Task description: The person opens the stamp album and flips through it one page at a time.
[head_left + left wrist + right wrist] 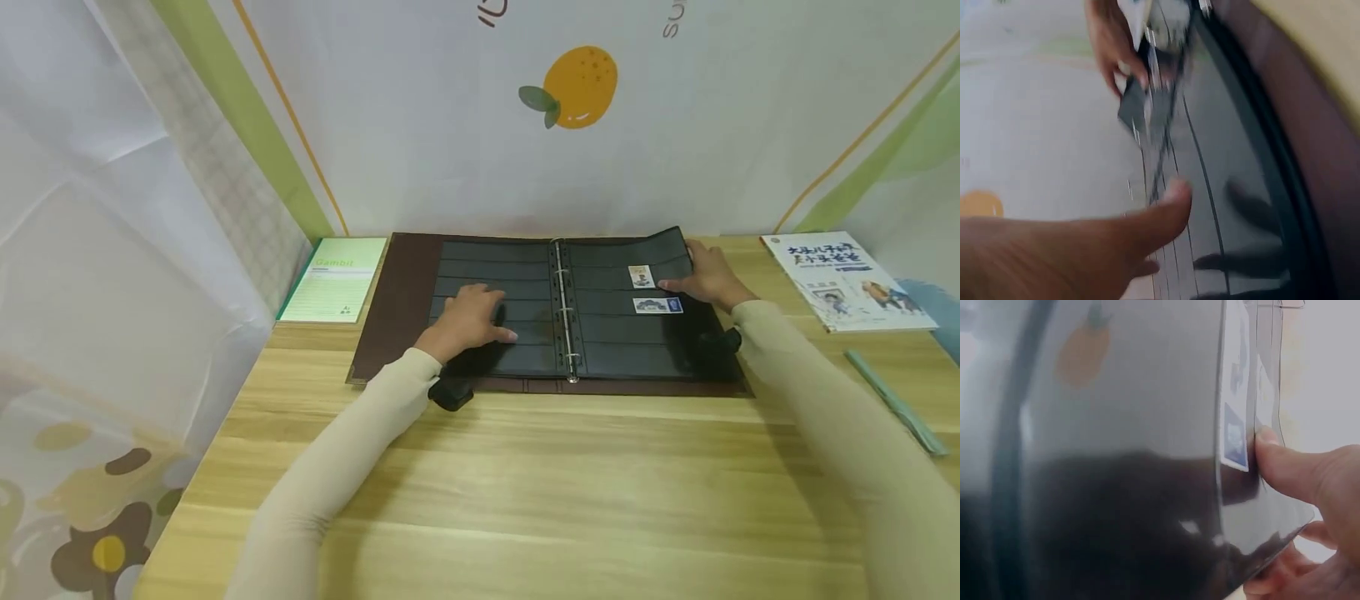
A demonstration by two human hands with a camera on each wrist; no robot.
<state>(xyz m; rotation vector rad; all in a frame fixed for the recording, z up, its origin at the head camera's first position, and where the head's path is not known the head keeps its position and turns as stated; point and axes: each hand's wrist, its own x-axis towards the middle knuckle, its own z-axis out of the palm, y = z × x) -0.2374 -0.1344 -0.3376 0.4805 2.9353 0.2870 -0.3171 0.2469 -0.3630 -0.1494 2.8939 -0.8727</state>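
Observation:
A dark brown ring-binder stamp album (397, 292) lies spread on the table, black pocket pages either side of its metal rings (564, 310). My right hand (708, 275) pinches the outer edge of the right-hand page (622, 342), thumb on the front and fingers behind; its top corner is lifted. Two stamps sit in that page's strips: an upright one (641, 277) and a wide one (657, 306), also close to the thumb in the right wrist view. Over the left-hand page (517, 292), my left hand (468, 318) hovers with spread, relaxed fingers, holding nothing.
A green notebook (333, 279) lies left of the album. To the right are a white picture book (847, 279) and a thin green strip-like item (896, 402). A printed cloth (450, 150) hangs behind the wooden table (540, 483).

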